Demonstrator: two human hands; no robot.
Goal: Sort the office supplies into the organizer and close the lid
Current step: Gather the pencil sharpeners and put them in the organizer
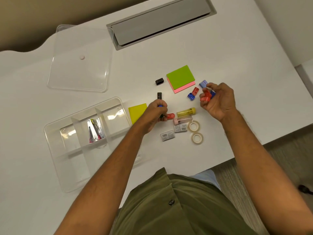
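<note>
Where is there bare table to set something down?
Free: the strip between the lid and the green sticky notes, and the table beyond the notes up to the grey hatch. Crowded: around both hands, from the sharpeners down to the tape rolls.

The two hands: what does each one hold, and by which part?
The right hand pinches small red and blue sharpeners in its fingertips. The left hand closes around small items, one blue; which part it grips cannot be told.

Left hand [156,114] hides most of its small items; organizer [55,150] corner behind forearm
</note>
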